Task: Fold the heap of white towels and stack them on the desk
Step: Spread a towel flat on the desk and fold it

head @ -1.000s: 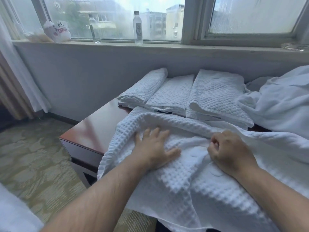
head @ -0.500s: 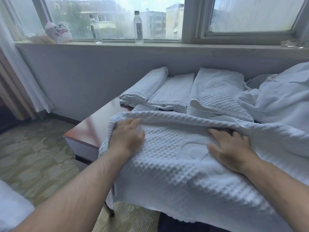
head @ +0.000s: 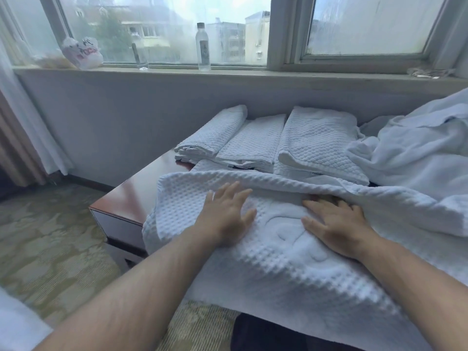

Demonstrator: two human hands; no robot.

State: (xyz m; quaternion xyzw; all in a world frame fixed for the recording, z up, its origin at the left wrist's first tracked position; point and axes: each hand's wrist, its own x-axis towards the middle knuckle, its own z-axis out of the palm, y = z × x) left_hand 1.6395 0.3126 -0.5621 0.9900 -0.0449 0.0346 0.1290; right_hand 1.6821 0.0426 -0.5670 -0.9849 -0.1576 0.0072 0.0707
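White waffle towel (head: 291,274): spread over the near end of the table (head: 136,196), with its near edge hanging off the table's front. Its far edge is turned over in a thick fold running across the table. A raised emblem shows in the weave.
Left hand (head: 225,219): palm down on the waffle towel, toward the table's left side, fingers straight and fanned apart. It grips nothing. The fingertips are slightly blurred.
Right hand (head: 339,224): palm down and flat on the same towel, toward the table's right side, fingers spread. The fingertips reach the base of the turned-over fold. It pinches nothing.
Folded towels (head: 253,140): three white quilted bundles at the table's far end by the wall, side by side and touching. The rightmost is the widest. More white cloth shows beneath their near ends.
Heap (head: 417,153): loose, rumpled white towels piled on the table's right side, touching the rightmost folded towel.
Table: reddish-brown polished wood, with only its left corner and edge uncovered.
Windowsill (head: 253,72): above and beyond the table's far end. It carries a clear bottle (head: 203,46) standing upright and, further left, a crumpled plastic bag (head: 83,55).
Carpet (head: 50,236): pale and patterned, on the floor left of the table.
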